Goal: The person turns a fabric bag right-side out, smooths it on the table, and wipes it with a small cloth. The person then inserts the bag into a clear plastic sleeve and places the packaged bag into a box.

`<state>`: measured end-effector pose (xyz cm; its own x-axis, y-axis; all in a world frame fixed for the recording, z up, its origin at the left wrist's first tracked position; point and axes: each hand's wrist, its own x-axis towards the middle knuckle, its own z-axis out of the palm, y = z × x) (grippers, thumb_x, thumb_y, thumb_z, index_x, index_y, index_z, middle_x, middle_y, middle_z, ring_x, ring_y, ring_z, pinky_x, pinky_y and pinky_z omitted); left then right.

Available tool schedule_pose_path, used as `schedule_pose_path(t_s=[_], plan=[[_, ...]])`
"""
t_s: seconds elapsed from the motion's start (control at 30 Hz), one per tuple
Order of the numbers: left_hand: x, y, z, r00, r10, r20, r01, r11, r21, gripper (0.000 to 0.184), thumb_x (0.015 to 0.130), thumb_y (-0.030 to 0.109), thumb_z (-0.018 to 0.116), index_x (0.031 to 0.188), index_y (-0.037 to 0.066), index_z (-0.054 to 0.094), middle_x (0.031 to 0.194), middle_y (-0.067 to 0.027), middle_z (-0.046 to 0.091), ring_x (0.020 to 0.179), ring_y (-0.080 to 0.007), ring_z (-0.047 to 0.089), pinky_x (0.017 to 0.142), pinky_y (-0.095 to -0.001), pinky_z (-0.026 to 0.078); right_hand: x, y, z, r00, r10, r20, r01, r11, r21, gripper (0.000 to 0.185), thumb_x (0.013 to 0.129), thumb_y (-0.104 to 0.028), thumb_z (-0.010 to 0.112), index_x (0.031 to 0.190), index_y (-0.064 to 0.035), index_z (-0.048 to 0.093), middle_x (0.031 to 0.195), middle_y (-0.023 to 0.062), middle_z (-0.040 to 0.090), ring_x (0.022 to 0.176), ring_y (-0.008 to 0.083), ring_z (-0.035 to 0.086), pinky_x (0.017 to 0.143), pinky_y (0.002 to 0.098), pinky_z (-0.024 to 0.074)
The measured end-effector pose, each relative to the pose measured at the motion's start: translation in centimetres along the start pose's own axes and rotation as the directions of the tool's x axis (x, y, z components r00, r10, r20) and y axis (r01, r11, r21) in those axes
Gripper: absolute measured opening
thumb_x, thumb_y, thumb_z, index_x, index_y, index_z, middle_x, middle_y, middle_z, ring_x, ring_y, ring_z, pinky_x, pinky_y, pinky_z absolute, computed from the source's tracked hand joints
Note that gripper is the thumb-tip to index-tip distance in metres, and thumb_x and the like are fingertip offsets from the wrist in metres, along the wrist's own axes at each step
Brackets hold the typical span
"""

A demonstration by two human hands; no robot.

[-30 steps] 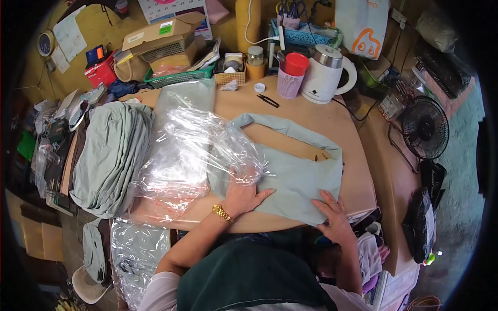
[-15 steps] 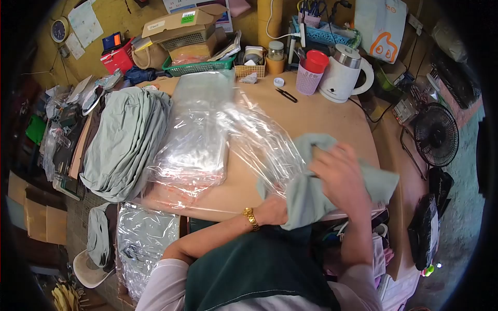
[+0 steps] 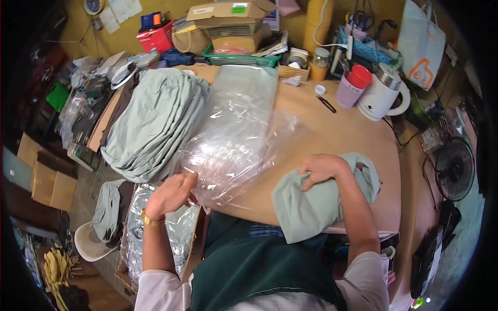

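Note:
My left hand point(image 3: 175, 194), with a gold watch point(image 3: 152, 217) at its wrist, is at the front left table edge. Its fingers are closed at the near edge of a loose clear plastic bag point(image 3: 244, 179), whose far end is blurred. Beneath that bag is a stack of flat clear bags point(image 3: 244, 93). On the right, my right hand point(image 3: 327, 170) grips a pale grey-green cloth garment point(image 3: 301, 212) with bent fingers. The garment is loosely folded and hangs slightly over the front edge. Some of my right fingertips are hidden in its folds.
A tall pile of grey-green garments point(image 3: 155, 119) stands left of the bags. Small black snips point(image 3: 327, 104), a pink cup point(image 3: 349, 93) and a white kettle point(image 3: 378, 98) are at the back right. A plastic-covered box point(image 3: 181, 228) sits below the table's left edge.
My left hand has moved left, away from the garment, and the clear bag has swung left onto the stack. The garment now lies lower on the table under my right hand. The view has shifted.

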<state>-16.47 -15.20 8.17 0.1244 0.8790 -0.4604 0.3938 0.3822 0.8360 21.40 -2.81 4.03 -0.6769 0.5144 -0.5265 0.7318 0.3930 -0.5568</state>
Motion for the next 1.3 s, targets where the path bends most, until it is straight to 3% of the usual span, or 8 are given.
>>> schedule_pose_path(t_s=[0.07, 0.13, 0.4, 0.63, 0.9, 1.0, 1.2, 1.3], plan=[[1.2, 0.6, 0.2, 0.891, 0.441, -0.108, -0.01, 0.256, 0.967, 0.031, 0.094, 0.025, 0.055, 0.089, -0.004, 0.064, 0.074, -0.016, 0.064, 0.059, -0.0341, 0.063, 0.059, -0.044, 0.051, -1.0, 0.5, 0.5, 0.996, 0.041, -0.074, -0.054, 0.982, -0.18, 0.034, 0.066, -0.027, 0.081, 0.087, -0.0015, 0.07, 0.087, 0.0167, 0.069, 0.082, 0.0335, 0.065, 0.073, 0.0401, 0.0509], [1.7, 2.9, 1.9, 0.653, 0.636, -0.412, -0.015, 0.555, 0.832, 0.031, 0.086, 0.026, 0.066, 0.077, -0.004, 0.064, 0.076, -0.0203, 0.063, 0.063, -0.0391, 0.059, 0.055, -0.0438, 0.046, -3.8, -0.1, -0.2, 0.97, -0.081, -0.23, 0.039, 0.983, -0.18, 0.028, 0.069, -0.022, 0.077, 0.086, -0.0009, 0.069, 0.08, 0.0195, 0.066, 0.083, 0.0343, 0.063, 0.072, 0.0429, 0.0485], [3.2, 7.6, 3.3, 0.34, 0.909, -0.241, -0.206, 0.322, 0.924, 0.025, 0.075, 0.025, 0.077, 0.076, 0.001, 0.072, 0.102, -0.0094, 0.07, 0.093, -0.0344, 0.063, 0.078, -0.0389, 0.05, -16.0, -3.8, 0.3, 0.446, 0.035, -0.894, -0.042, 0.999, 0.018, 0.013, 0.074, -0.001, 0.069, 0.085, 0.0045, 0.064, 0.084, 0.0182, 0.058, 0.076, 0.0302, 0.057, 0.069, 0.036, 0.0445], [6.3, 9.7, 4.6, 0.551, 0.822, -0.145, -0.3, 0.358, 0.884, 0.06, 0.071, -0.004, 0.058, 0.13, 0.004, 0.053, 0.139, -0.0126, 0.049, 0.082, -0.0331, 0.064, 0.065, -0.0416, 0.053, -13.6, -4.9, 3.8, -0.218, -0.102, -0.971, -0.147, 0.987, -0.071, 0.017, 0.077, 0.0, 0.07, 0.092, 0.0036, 0.065, 0.093, 0.0165, 0.062, 0.08, 0.0296, 0.062, 0.074, 0.0354, 0.0496], [5.0, 15.5, 9.9, 0.442, 0.876, 0.191, -0.543, 0.093, 0.834, 0.077, 0.073, 0.001, 0.062, 0.144, 0.007, 0.035, 0.152, -0.0121, 0.033, 0.079, -0.0317, 0.067, 0.059, -0.04, 0.054, -2.7, -8.3, 4.3, 0.164, -0.182, -0.97, 0.135, 0.978, -0.161, 0.027, 0.072, 0.0, 0.072, 0.097, -0.0016, 0.061, 0.099, 0.0172, 0.062, 0.081, 0.0359, 0.062, 0.074, 0.0414, 0.0497], [5.1, 14.1, 13.3, 0.41, 0.786, 0.462, -0.598, -0.151, 0.787, 0.065, 0.08, 0.007, 0.058, 0.143, 0.009, 0.04, 0.154, -0.0099, 0.033, 0.086, -0.0259, 0.067, 0.056, -0.0363, 0.054, 2.4, -6.0, 2.4, -0.009, -0.245, -0.969, 0.431, 0.874, -0.225, 0.016, 0.081, -0.007, 0.067, 0.096, -0.0021, 0.064, 0.101, 0.0129, 0.063, 0.081, 0.0295, 0.063, 0.069, 0.0395, 0.0487], [2.9, 9.1, 15.9, 0.402, 0.713, 0.575, -0.351, -0.46, 0.816, 0.046, 0.081, 0.016, 0.06, 0.127, 0.016, 0.062, 0.145, -0.0031, 0.044, 0.107, -0.0218, 0.056, 0.064, -0.0267, 0.049, 6.1, -4.1, 0.7, 0.032, 0.503, -0.864, 0.76, 0.549, 0.348, 0.031, 0.091, -0.021, 0.064, 0.113, 0.0001, 0.062, 0.11, 0.0099, 0.064, 0.091, 0.0199, 0.061, 0.082, 0.0315, 0.0465], [4.0, 8.4, 11.6, -0.096, 0.897, 0.431, -0.439, -0.427, 0.791, 0.035, 0.077, 0.021, 0.072, 0.11, 0.014, 0.065, 0.134, -0.0062, 0.05, 0.109, -0.0242, 0.05, 0.085, -0.038, 0.04, 3.3, -3.7, 0.3, 0.044, 0.566, -0.823, 0.784, 0.491, 0.379, 0.036, 0.091, -0.023, 0.065, 0.118, 0.0006, 0.06, 0.111, 0.0095, 0.064, 0.095, 0.0175, 0.06, 0.085, 0.0297, 0.0452]])
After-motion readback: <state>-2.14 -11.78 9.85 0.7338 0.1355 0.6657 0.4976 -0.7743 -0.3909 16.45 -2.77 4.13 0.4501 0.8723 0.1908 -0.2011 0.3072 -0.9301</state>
